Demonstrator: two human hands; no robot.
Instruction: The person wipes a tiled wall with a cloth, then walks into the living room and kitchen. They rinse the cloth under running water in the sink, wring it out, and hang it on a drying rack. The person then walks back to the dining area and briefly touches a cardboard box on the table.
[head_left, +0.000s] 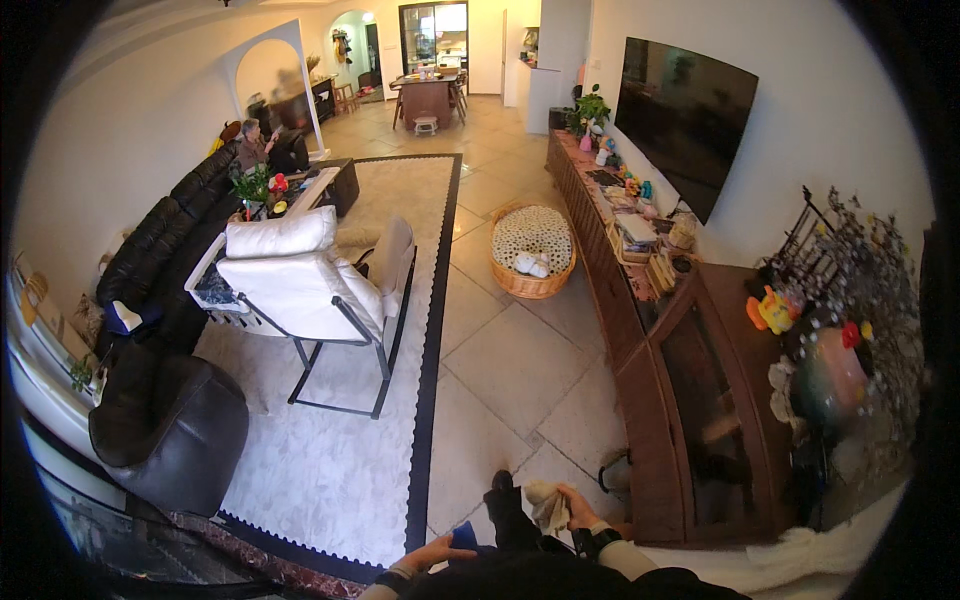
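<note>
At the bottom of the head view, my left hand (435, 553) is closed around a small blue item (465, 537), whose kind I cannot tell. To its right, my right hand (576, 507) grips a crumpled whitish cloth (548, 507), which hangs beside my dark trouser leg and shoe (502, 481). Both hands are low, close to my body, and apart from each other. The wooden cabinet with a glass door (705, 405) stands just right of my right hand.
A wicker pet basket (531, 286) sits on the tiled floor by the long TV cabinet (592, 225). On the left are a white armchair (292, 292), a bordered rug (330, 465), a black leather sofa (142, 262) with a seated person (253, 146), and a dark round armchair (180, 435). Dried branches (877, 300) stand right.
</note>
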